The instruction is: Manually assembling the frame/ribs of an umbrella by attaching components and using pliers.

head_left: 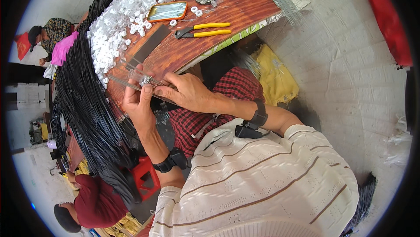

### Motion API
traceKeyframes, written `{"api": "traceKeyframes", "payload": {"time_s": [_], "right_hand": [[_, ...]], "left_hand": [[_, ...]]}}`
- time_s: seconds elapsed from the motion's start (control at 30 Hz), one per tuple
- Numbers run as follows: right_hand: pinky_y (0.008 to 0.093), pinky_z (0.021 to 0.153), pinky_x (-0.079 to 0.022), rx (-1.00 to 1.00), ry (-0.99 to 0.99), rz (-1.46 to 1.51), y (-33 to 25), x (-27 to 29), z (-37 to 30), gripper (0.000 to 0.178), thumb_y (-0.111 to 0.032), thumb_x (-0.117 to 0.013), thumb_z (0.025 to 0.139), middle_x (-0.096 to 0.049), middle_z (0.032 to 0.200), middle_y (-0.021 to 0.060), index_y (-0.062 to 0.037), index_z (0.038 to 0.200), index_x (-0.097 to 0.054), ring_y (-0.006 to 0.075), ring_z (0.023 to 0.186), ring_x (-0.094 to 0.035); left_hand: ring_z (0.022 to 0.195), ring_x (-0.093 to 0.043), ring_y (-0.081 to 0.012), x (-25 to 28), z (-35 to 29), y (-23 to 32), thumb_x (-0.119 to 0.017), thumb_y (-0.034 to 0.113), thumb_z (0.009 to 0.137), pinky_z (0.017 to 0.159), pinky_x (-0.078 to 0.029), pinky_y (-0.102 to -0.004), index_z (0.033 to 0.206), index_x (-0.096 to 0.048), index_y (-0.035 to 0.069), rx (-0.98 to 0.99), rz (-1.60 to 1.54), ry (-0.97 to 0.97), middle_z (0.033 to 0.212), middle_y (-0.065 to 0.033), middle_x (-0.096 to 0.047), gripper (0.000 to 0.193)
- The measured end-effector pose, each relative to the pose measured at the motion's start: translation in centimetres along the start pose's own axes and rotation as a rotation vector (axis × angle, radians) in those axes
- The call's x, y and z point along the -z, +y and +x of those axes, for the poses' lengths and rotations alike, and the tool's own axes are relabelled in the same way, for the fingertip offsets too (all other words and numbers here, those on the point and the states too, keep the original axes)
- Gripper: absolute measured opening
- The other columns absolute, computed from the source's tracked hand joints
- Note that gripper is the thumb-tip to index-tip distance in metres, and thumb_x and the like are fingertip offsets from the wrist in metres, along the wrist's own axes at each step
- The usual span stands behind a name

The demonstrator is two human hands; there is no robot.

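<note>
At the edge of the wooden table [175, 52], your left hand [141, 102] has thumb and fingers clamped on a small clear piece [143, 79] with thin wires [120, 81]; your right hand [191, 91] curls beside it, but I cannot tell whether its fingers grip. From the piece, white rings [105, 49] heap at ten o'clock, an orange-rimmed tray [164, 20] lies toward half past twelve, yellow-handled cutters [211, 26] between one and two.
</note>
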State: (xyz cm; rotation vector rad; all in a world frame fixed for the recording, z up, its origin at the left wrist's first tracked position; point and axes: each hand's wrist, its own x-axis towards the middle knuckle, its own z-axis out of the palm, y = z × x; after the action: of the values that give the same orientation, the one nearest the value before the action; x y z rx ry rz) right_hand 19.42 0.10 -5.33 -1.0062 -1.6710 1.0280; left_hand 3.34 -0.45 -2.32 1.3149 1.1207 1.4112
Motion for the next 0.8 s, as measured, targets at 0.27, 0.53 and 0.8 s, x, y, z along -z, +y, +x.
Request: {"api": "traceKeyframes", "payload": {"time_s": [0.27, 0.53, 0.8], "right_hand": [[0.0305, 0.066, -0.045, -0.046, -0.11, 0.299, 0.1, 0.8, 0.8, 0.047, -0.046, -0.056, 0.096, -0.059, 0.078, 0.0054, 0.0015, 0.094, -0.057, 0.0118, 0.075, -0.053], [0.0326, 0.066, -0.048, -0.014, -0.109, 0.295, 0.6, 0.8, 0.8, 0.048, -0.045, -0.058, 0.095, -0.063, 0.079, 0.01, 0.0035, 0.097, -0.06, 0.0168, 0.074, -0.06], [0.0277, 0.074, -0.047, -0.091, -0.421, 0.499, 1.1, 2.9, 1.7, 0.055, -0.051, -0.055, 0.095, -0.061, 0.089, 0.0044, 0.0034, 0.105, -0.057, 0.0115, 0.084, -0.056]], "left_hand": [[0.104, -0.064, -0.0203, -0.4, 0.2, 1.0, -0.068, 0.019, 0.091, 0.09, -0.051, -0.0317, 0.132, -0.05, -0.009, 0.005, 0.006, -0.046, 0.121, -0.0186, -0.063, 0.053], [0.103, -0.065, -0.0222, -0.2, 0.0, 0.9, -0.073, 0.019, 0.087, 0.089, -0.053, -0.0325, 0.13, -0.054, -0.007, 0.021, -0.002, -0.087, 0.116, -0.019, -0.066, 0.054], [0.092, -0.068, -0.0194, -0.7, 0.0, 1.3, -0.075, 0.007, 0.082, 0.075, -0.057, -0.0293, 0.121, -0.06, -0.008, 0.066, -0.023, -0.117, 0.109, -0.0179, -0.069, 0.045]]}}
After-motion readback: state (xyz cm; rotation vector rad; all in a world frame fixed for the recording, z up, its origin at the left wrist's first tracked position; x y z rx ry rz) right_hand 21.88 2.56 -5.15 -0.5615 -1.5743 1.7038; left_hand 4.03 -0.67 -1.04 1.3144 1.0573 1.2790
